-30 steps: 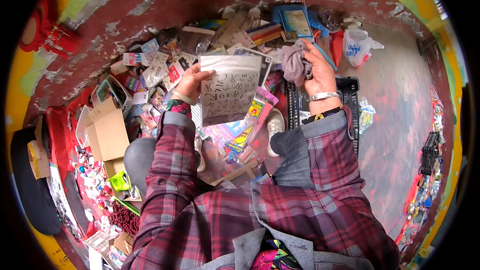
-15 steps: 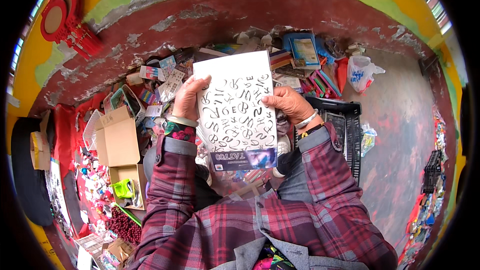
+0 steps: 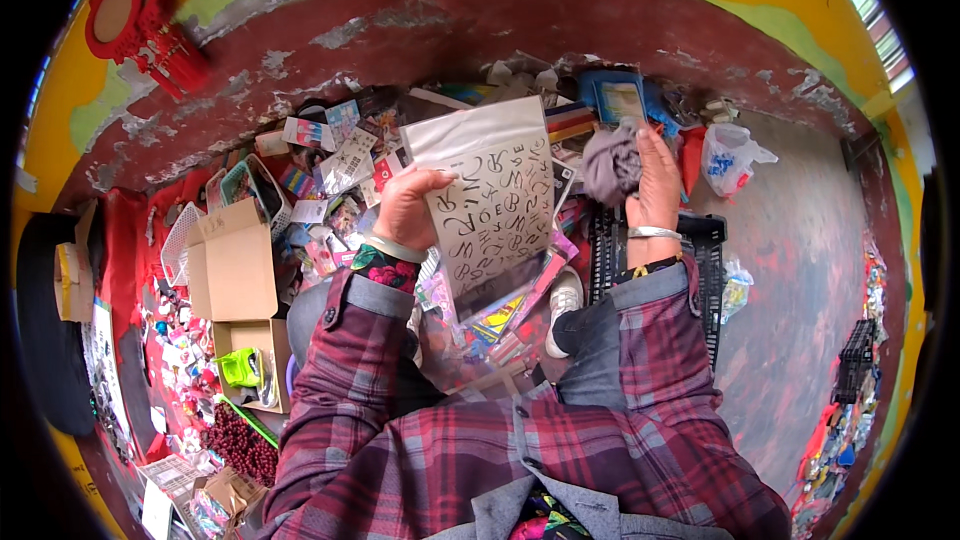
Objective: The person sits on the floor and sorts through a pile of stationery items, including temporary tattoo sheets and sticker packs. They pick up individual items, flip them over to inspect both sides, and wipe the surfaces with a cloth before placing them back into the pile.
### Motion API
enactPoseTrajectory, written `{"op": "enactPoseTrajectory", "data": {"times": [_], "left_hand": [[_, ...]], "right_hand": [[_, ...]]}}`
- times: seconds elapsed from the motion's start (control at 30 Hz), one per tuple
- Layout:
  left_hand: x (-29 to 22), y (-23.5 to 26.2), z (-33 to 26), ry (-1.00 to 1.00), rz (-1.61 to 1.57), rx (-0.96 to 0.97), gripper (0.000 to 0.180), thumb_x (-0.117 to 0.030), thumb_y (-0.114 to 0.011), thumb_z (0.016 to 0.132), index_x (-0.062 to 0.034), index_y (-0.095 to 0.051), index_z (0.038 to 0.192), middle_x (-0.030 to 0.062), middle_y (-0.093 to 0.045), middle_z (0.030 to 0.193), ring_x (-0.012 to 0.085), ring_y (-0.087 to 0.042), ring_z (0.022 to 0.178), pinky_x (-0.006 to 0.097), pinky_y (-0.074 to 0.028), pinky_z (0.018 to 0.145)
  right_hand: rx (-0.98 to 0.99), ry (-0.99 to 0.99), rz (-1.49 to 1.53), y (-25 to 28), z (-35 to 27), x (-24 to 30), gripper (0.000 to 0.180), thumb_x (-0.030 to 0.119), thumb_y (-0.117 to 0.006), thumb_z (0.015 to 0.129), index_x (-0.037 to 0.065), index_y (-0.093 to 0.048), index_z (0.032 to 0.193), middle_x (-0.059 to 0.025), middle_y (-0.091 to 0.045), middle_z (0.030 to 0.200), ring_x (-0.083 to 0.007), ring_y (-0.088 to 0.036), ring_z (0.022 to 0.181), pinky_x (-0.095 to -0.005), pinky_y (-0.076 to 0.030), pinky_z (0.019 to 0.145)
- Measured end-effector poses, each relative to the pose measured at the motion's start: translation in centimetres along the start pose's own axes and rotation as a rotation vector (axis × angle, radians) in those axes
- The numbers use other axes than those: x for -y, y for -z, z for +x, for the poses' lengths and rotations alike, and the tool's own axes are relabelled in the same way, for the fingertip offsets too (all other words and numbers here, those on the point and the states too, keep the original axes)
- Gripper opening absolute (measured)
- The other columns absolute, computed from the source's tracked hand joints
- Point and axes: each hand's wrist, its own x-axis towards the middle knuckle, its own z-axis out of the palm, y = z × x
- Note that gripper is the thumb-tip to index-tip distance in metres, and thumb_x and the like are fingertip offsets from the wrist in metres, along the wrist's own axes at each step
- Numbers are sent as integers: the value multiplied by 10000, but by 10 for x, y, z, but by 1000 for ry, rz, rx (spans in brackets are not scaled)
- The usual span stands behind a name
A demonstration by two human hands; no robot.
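The left hand is pinching the lettered sheet edgewise at twelve o'clock, leaving its face uncovered; the right hand is clasping bunched cloth toward two; beyond, a black crate is sitting toward three.

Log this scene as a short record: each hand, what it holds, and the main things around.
Left hand: gripping the left edge of a flat packet
Packet surface: pale, with black curling characters
Right hand: holding a crumpled greyish-purple cloth
Right side: black crate below that hand; white plastic bag on the floor
Left side: open cardboard box with a bright green item inside
Wall, upper left: red-rimmed round ornament
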Motion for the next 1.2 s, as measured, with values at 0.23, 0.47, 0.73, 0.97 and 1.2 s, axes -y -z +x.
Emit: {"op": "enactPoseTrajectory", "data": {"times": [0.23, 0.47, 0.73, 0.97, 1.2], "left_hand": [[42, -12, 4, 32, 77, 7, 473, 92, -462, 681, 14, -499, 1147, 146, -582, 1060, 268, -580, 973, 394, -463, 886], [60, -15, 5, 108, 106, 149, 389, -20, -507, 797, 6, -496, 1185, 115, -568, 1100, 238, -570, 1025, 366, -451, 900], [56, -16, 1, 156, 201, 235, 446, 29, -466, 753, 40, -492, 1198, 144, -550, 1164, 273, -530, 1095, 382, -407, 950], [34, -17, -5, -101, 189, 52, 423, 79, -463, 670, 66, -526, 1087, 165, -598, 1056, 262, -584, 1000, 375, -477, 867], [19, 6, 5, -75, -176, 87, 270, 60, -458, 702, 63, -568, 948, 156, -624, 945, 290, -632, 825, 428, -502, 842]], "right_hand": [[136, 173, -347, -57, -38, -39, 480, 237, -478, 954, -3, -363, 1354, -131, -527, 1255, -214, -518, 1126, -276, -377, 961], [568, 573, -653, -87, -75, -27, 366, 122, -527, 873, 53, -532, 1232, -123, -550, 1230, -286, -511, 1153, -364, -385, 976], [395, 917, -908, -69, -44, -21, 293, 85, -540, 827, 84, -611, 1111, -100, -623, 1086, -286, -565, 1057, -380, -420, 900], [60, 289, -817, -28, -12, -32, 232, 115, -525, 874, 28, -620, 1067, -184, -656, 918, -305, -641, 848, -331, -489, 742], [-116, 213, -204, -8, 3, -13, 265, 127, -521, 928, -40, -581, 1125, -66, -652, 988, -102, -588, 834, -231, -475, 745]]}}
